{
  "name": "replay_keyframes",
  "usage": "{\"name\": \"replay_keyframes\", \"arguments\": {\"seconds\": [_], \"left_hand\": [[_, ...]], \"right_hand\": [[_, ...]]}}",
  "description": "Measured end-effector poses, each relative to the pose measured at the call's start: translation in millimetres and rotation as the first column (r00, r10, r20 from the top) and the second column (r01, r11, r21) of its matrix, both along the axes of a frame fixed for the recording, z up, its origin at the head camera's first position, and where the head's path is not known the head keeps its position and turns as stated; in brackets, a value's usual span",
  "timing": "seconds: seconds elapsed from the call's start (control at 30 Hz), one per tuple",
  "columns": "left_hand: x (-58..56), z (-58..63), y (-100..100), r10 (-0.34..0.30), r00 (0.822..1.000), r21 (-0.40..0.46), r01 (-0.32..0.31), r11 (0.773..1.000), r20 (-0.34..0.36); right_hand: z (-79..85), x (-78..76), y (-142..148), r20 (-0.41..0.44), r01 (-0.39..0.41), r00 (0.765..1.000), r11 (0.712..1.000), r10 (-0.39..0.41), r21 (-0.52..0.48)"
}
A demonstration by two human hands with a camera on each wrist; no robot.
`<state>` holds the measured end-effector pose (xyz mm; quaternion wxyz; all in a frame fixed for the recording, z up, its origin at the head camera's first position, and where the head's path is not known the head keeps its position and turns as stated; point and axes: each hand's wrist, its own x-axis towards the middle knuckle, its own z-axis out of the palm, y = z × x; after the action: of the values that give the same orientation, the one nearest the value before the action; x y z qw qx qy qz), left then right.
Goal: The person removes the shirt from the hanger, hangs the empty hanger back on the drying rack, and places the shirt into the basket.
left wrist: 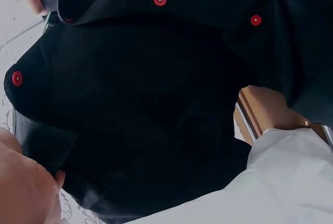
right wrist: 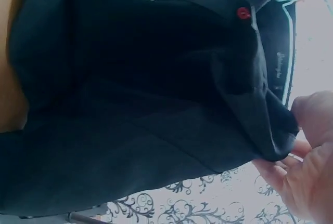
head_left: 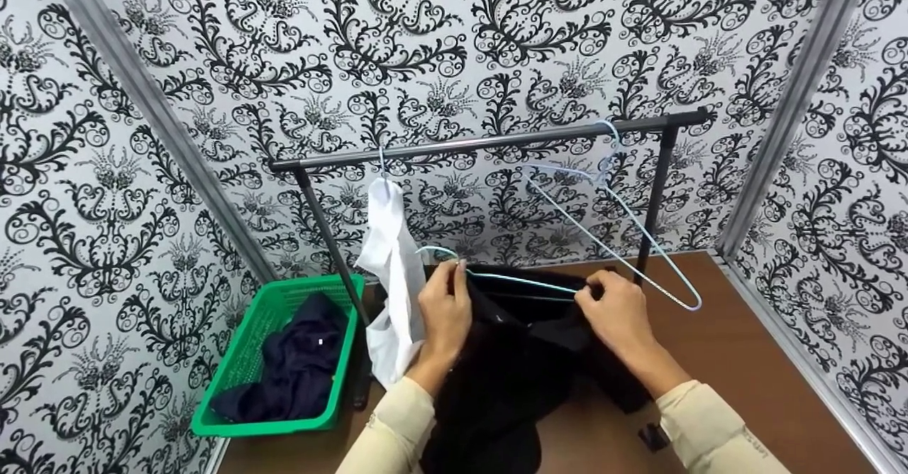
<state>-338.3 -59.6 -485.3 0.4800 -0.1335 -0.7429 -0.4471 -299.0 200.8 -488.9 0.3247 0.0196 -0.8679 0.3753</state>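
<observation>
A black shirt [head_left: 525, 360] with red buttons hangs between my two hands over the table. My left hand [head_left: 447, 311] pinches the fabric at its left shoulder. My right hand [head_left: 621, 311] grips the opposite shoulder, thumb and fingers closed on the cloth in the right wrist view. A light blue hanger [head_left: 521, 281] runs across the shirt's neck opening, its hook sticking out beside my left hand. Inside the neckline, the right wrist view shows the hanger's wire [right wrist: 290, 52] next to a printed label. The hanger's ends are hidden by cloth and fingers.
A dark clothes rack [head_left: 489, 142] stands behind, with a white garment [head_left: 391, 268] on a hanger and a bare blue hanger [head_left: 652, 240] at the right. On the left, a green basket [head_left: 277, 428] holds dark navy cloth [head_left: 298, 367]. The brown table [head_left: 752, 382] lies below.
</observation>
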Motion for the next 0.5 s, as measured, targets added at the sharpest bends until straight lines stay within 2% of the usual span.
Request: {"name": "replay_keyframes", "arguments": {"seconds": [0.13,0.3,0.4,0.5], "left_hand": [[-2.0,0.5,-4,0.019,0.998,0.022,-0.02,1.0,0.055],[-5.5,5.2,-9,0.038,0.994,0.048,-0.044,0.998,0.105],[-6.4,7.2,-11,0.034,0.994,0.065,-0.041,0.997,0.108],[-6.3,7.7,-12,0.03,0.994,0.076,-0.038,0.996,0.108]], "right_hand": [[-2.4,1.0,2,0.045,-0.045,0.998,0.992,0.05,-0.121],[-3.7,4.1,8,0.088,-0.123,0.984,0.951,0.153,-0.284],[-5.5,4.6,11,0.113,-0.155,0.975,0.951,0.19,-0.268],[-6.4,5.2,13,0.131,-0.174,0.972,0.97,0.197,-0.168]]}}
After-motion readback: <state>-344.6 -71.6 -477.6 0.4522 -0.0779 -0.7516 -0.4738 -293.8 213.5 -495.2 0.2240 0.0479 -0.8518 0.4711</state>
